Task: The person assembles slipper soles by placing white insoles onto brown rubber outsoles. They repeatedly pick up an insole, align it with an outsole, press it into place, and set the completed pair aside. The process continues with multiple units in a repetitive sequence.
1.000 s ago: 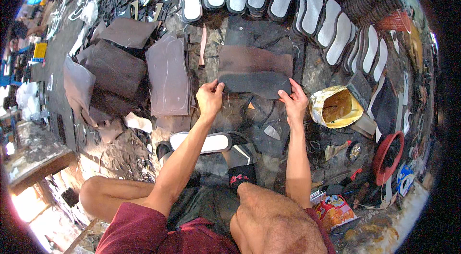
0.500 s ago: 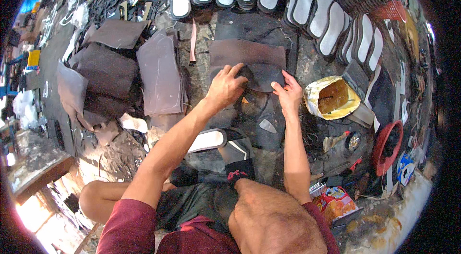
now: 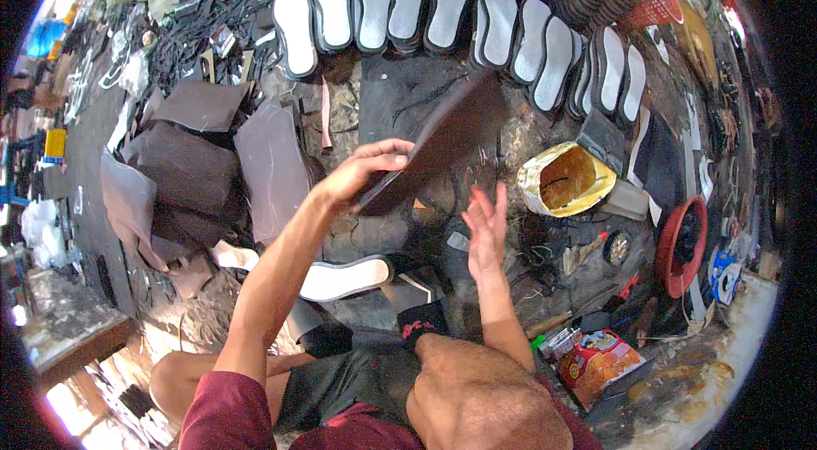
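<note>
My left hand grips the near left end of a dark brown sheet, thumb on top and fingers beneath. The sheet is lifted and tilted, its far end rising to the right toward the row of soles. Apart from it, my right hand hovers with fingers spread and slightly blurred, nothing in it. Below the sheet lies a dark work mat. A small grey scrap rests left of my right hand.
White-topped soles stand in an arc at the back. Brown sheets pile up at left. To the right are a yellow-rimmed glue container, a red ring-shaped object and a snack packet. A white-soled shoe lies nearer.
The brown sheet, flat on the mat before, is now lifted and tilted in my left hand. My right hand has come off it and moved nearer to me. The view has shifted slightly.
</note>
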Demonstrator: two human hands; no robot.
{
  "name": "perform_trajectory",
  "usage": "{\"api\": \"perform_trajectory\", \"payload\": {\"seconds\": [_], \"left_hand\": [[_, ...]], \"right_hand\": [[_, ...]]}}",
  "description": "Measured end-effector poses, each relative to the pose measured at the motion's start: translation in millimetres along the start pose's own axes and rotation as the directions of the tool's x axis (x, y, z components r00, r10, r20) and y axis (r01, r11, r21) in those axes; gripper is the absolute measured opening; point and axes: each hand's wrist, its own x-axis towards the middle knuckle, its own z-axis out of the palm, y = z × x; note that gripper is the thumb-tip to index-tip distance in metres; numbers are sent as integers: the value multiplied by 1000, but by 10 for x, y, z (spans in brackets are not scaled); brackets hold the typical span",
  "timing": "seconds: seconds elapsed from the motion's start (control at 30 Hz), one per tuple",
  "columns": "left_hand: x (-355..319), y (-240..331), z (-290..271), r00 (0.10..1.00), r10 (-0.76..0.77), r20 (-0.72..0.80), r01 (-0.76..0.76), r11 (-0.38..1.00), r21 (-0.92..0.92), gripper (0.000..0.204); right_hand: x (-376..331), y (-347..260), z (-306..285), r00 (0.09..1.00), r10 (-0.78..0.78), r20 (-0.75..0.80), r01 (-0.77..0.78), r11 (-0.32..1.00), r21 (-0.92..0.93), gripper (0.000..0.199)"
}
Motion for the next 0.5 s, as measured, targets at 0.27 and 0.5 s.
{"api": "perform_trajectory", "payload": {"seconds": [0.27, 0.5], "left_hand": [[-543, 83, 644, 986, 139, -93, -153, 973, -172, 46], [-706, 102, 803, 941, 127, -314, -199, 957, -209, 46]], "right_hand": [[135, -1175, 646, 914, -30, 406, 57, 997, -54, 80], [9, -979, 474, 720, -536, 440, 693, 537, -481, 97]]}}
